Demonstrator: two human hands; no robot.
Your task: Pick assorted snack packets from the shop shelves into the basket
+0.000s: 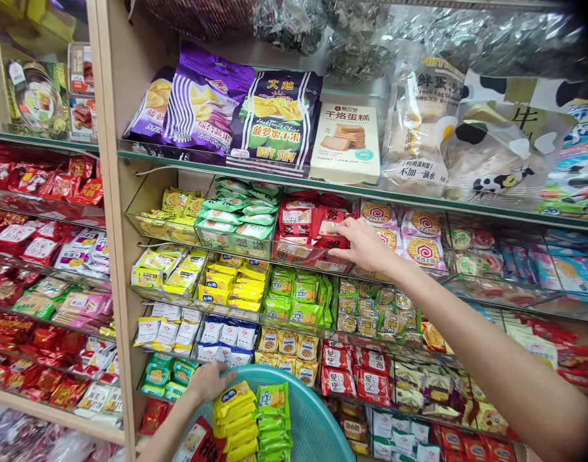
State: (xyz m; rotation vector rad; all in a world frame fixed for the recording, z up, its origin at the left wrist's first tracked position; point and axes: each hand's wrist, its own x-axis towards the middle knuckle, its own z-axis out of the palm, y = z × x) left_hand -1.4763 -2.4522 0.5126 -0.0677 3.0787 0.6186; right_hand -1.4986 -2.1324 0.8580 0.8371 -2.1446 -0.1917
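Observation:
My left hand (211,383) is closed on the left rim of a teal plastic basket (318,410). Inside the basket lie a stack of yellow snack packets (236,420), a row of green packets (273,417) and a red packet (198,443) partly cut off below. My right hand (359,244) reaches into a clear bin of red snack packets (296,221) on the shelf. Its fingers are apart, the fingertips at the packets on the bin's right side. No packet is visibly lifted out.
Around the red packets are bins of mint-green packets (239,208), pink round-cake packets (423,240) and yellow packets (233,282). A glass shelf (275,173) above carries purple chip bags (210,96) and a cream cake box (346,144). A wooden upright (115,256) divides the shelving at left.

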